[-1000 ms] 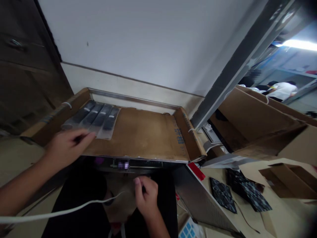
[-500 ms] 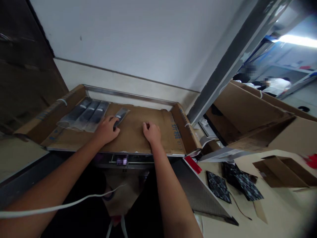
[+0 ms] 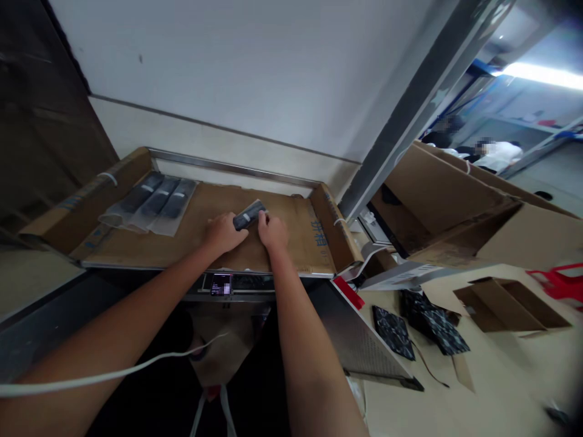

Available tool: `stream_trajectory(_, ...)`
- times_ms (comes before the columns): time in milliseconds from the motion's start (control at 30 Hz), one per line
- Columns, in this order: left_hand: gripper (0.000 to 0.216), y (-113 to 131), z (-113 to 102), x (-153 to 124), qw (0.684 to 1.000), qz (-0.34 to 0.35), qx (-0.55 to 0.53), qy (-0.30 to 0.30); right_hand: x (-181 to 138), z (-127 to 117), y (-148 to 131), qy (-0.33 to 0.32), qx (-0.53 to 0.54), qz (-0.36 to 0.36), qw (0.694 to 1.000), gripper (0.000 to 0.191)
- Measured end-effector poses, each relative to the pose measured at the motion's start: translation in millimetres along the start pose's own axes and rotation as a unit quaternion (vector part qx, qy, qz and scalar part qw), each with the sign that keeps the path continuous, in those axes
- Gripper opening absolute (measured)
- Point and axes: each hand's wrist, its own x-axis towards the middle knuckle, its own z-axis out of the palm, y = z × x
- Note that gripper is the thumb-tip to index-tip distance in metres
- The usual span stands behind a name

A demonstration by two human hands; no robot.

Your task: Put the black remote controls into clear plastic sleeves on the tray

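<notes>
**Both hands meet on one bagged strip, mid-tray**

Head view. A dark bagged strip (image 3: 249, 215) lies on the brown cardboard tray (image 3: 291, 243), about midway across it and a little nearer the far edge than the near one. Its long axis slants from near-left to far-right, and its far-right end is slightly raised.

The left hand (image 3: 223, 233) has the near-left end. Its fingers are curled together over that end and closed on it, and the knuckles hide how much of the strip lies beneath. The right hand (image 3: 274, 231) has the far-right end. Its thumb is laid along the strip's edge and its fingers are bent in and pinched on that end, with the wrist resting on the cardboard. The strip therefore spans the gap between the two hands, one end in each, and neither hand is the nearer. Both forearms reach in from the near side, almost parallel.

Well apart to the left, three more bagged strips (image 3: 150, 203) lie side by side against the tray's left wall, touching or overlapping, and their long axes slant the same way.

Below the tray's near edge is a small lit display (image 3: 221, 283), and a white cable (image 3: 113, 375) crosses the dark foreground. On the pale table (image 3: 501, 388) to the right lie black perforated panels (image 3: 393, 331) and an open cardboard box (image 3: 510, 300). Other people (image 3: 494, 155) are far off in the background, and are blurred.
</notes>
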Motion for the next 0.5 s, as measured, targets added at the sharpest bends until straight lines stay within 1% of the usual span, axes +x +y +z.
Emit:
stream_trajectory(67, 0.032, -3, -3, 1, 0.999, 0.004, -0.054, -0.009, 7, 2, 4, 0.006, 0.056, -0.006, 0.998, 0.057)
stream_trajectory(133, 0.031, -8, -4, 3, 0.993, 0.018, -0.113, -0.018, 17, 7, 9, 0.010, 0.159, -0.005, 0.987, 0.059)
stream_trajectory(200, 0.029, -11, -3, 7, 0.986, 0.052, -0.158, -0.030, 28, 13, 13, 0.018, 0.287, 0.002, 0.958, 0.058)
stream_trajectory(267, 0.027, -14, -1, 10, 0.977, 0.090, -0.188, -0.046, 38, 19, 15, 0.025, 0.387, 0.015, 0.922, 0.054)
stream_trajectory(333, 0.026, -14, 1, 14, 0.969, 0.115, -0.210, -0.061, 44, 22, 15, 0.028, 0.438, 0.032, 0.898, 0.049)
stream_trajectory(500, 0.029, -14, 3, 21, 0.958, 0.133, -0.238, -0.091, 50, 18, 14, 0.036, 0.480, 0.063, 0.874, 0.039)
